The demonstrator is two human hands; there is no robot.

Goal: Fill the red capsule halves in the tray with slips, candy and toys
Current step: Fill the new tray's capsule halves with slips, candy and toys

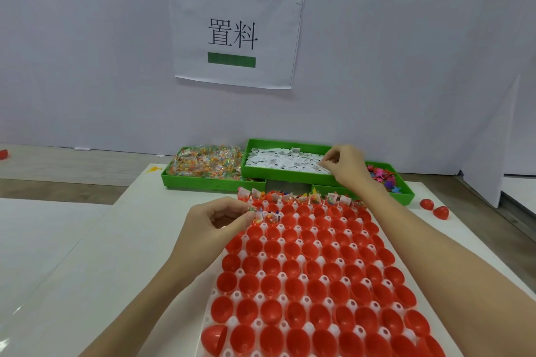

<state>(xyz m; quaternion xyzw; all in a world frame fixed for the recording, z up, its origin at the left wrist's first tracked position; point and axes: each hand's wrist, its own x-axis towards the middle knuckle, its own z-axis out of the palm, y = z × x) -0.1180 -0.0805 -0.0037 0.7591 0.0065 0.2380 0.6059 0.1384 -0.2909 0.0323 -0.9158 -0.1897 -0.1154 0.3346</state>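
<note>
A white tray (301,258) holds several rows of open red capsule halves (316,287). The far row (298,198) has slips, candy and toys in it. My left hand (214,223) pinches a small candy packet (256,215) over the second row at the tray's left side. My right hand (345,165) reaches into the green bin of white slips (284,161) and pinches a slip (323,166) at its right end. The green candy bin (206,165) stands to the left of it, and the green toy bin (385,177) sits partly hidden behind my right wrist.
Two loose red capsule halves (433,207) lie on the table right of the tray. A yellow toy (153,168) lies left of the candy bin. A paper sign (235,35) hangs on the white wall behind. Another red piece (3,154) sits at the far left.
</note>
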